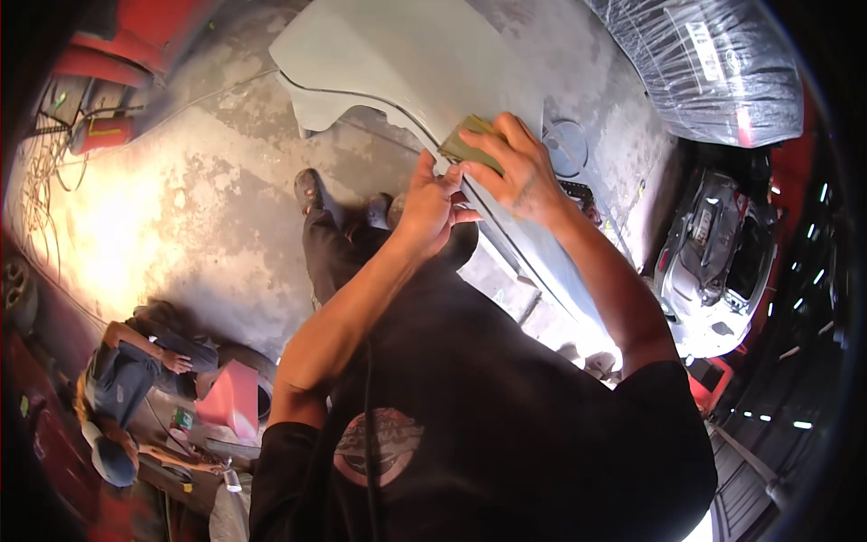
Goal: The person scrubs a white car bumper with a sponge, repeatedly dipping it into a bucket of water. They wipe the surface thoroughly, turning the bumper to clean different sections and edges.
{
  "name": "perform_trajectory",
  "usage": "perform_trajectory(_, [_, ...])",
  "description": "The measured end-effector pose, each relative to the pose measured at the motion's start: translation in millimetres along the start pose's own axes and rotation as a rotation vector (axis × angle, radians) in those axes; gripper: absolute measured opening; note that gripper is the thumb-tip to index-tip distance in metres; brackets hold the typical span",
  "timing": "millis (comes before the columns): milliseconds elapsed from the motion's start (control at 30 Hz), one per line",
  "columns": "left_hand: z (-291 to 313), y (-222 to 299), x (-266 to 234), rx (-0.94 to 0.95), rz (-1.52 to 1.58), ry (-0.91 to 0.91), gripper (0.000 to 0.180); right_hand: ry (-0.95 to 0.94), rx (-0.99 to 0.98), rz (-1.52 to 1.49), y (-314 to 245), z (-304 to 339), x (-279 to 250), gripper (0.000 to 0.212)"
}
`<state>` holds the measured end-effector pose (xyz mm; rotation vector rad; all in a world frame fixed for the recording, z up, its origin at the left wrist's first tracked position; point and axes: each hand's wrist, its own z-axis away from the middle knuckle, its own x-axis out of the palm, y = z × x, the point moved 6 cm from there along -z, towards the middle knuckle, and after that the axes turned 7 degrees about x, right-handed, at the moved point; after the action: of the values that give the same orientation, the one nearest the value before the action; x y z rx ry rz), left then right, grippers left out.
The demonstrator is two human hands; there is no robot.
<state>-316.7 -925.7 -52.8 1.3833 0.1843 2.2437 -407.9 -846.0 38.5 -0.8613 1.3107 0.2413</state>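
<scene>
A large pale grey car body panel (397,54) stretches in front of me, with a dark line along its curved edge. In my right hand (522,176) is an olive-green sanding block (471,144), its fingers wrapped over the block and pressing it on the panel near that edge. Close beside it, my left hand (432,206) pinches the panel's edge with thumb and forefinger, while the other fingers stick out below. The block hides the surface under it, and whether anything small sits between the left fingertips is hidden.
A co-worker (126,388) sits at the lower left beside a red panel (230,397). A plastic-wrapped car part (713,63) stands at the upper right, above a silver car bumper (718,253). A round lid (566,149) lies behind the panel. Cables (54,181) hang at the left.
</scene>
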Motion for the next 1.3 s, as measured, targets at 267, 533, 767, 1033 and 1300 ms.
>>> perform_trajectory(267, [-1.0, 1.4, 0.1, -0.015, 0.025, 0.047, 0.035, 0.084, 0.075, 0.071, 22.6, -107.4, 39.5, 0.045])
perform_trajectory(533, [2.0, -4.2, 3.9, -0.014, 0.002, 0.022, 0.036, 0.02, 0.044, -0.012, 7.5, -43.6, 4.5, 0.042])
perform_trajectory(767, [5.5, 4.4, 4.3, -0.012, -0.014, 0.027, 0.037, 0.036, 0.092, 0.017, 15.0, -78.8, 27.8, 0.042])
perform_trajectory(1033, [0.5, -2.8, 5.9, -0.011, -0.03, 0.018, 0.038, 0.035, 0.06, 0.015, 25.7, -71.9, 16.2, 0.04])
perform_trajectory(1300, [4.7, 5.4, 11.7, 0.016, -0.014, 0.034, 0.033, -0.007, 0.075, -0.044, 12.1, -5.1, -0.9, 0.038])
